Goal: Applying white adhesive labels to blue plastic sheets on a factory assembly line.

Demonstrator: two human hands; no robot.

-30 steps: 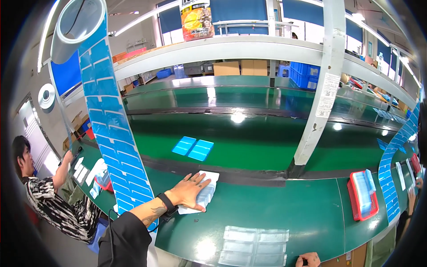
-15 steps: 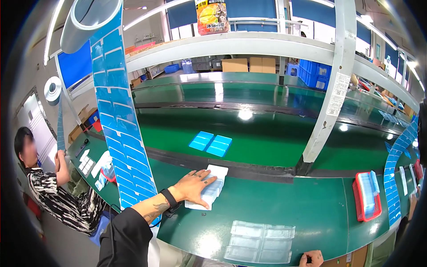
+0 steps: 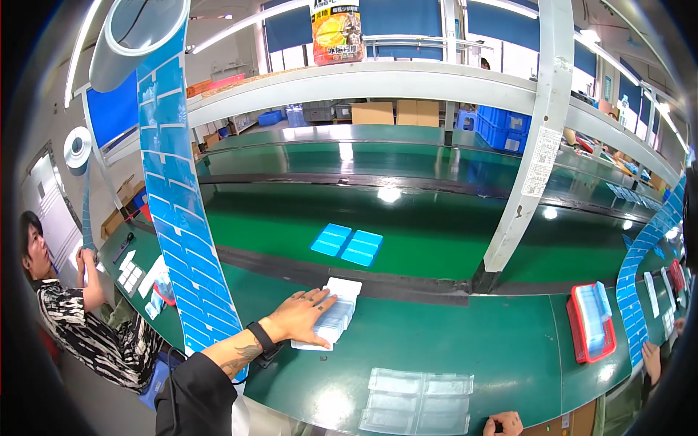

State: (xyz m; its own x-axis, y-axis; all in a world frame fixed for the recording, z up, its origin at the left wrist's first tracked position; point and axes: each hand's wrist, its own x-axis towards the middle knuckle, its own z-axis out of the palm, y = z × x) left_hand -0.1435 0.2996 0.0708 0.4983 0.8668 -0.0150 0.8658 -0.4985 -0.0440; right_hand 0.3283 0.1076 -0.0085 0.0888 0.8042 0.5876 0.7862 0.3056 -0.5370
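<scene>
My left hand [image 3: 304, 318] lies palm down with fingers spread across a stack of thin white and clear sheets [image 3: 342, 294] on the green work table. Its palm and fingers hide part of the stack. My right hand [image 3: 503, 424] rests at the table's near edge with curled fingers; whatever may be inside them is hidden. To that hand's left, clear plastic film pieces [image 3: 416, 402] lie flat in a grid of panels. Beyond the dark rail, two light-blue film pieces [image 3: 347, 244] sit side by side on the green belt [image 3: 422, 247].
A long strip of blue labels [image 3: 182, 218] hangs from a roll at left. A red basket [image 3: 609, 349] of film pieces stands at right. A white post [image 3: 520, 182] rises from the rail. A co-worker [image 3: 87, 305] sits at left; another's hand [image 3: 651, 362] shows far right.
The two light-blue pieces have shifted right along the belt relative to the post. A co-worker's hand has come further into view at far right. My left hand stays on the stack.
</scene>
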